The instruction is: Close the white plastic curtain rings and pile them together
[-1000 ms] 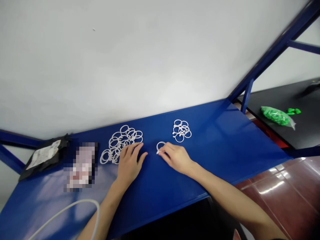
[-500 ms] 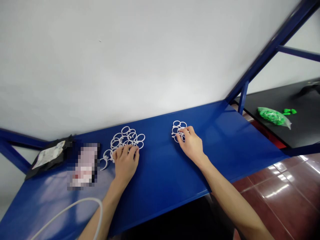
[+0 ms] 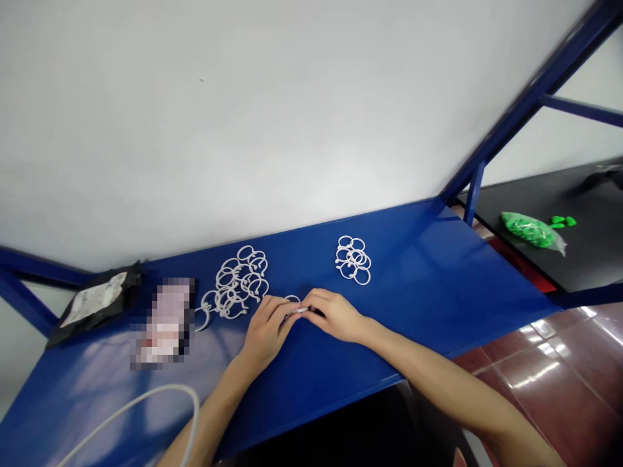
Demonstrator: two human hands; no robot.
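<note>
Above the middle of the blue table, my left hand [image 3: 265,331] and my right hand [image 3: 337,316] meet fingertip to fingertip. Pinched between them is a white ring [image 3: 293,298], mostly hidden by the fingers; it looks like a plastic curtain ring. Left of my left hand lies a loose, overlapping pile of white rings [image 3: 230,269], some showing gaps with small knobbed ends. A smaller group of white rings [image 3: 351,256] rests beyond my right hand, touched by neither hand.
A black package with a white label [image 3: 97,298] lies at the far left, beside a pixelated flat item [image 3: 168,314]. A white cable [image 3: 165,388] loops over the front left. On the black table at right sits a bag of green pieces [image 3: 530,228]. Blue frame bars [image 3: 474,188] flank the table.
My right hand has left the right-hand group of rings and come to the centre. My left hand has moved right from the pile, and both now pinch one ring.
</note>
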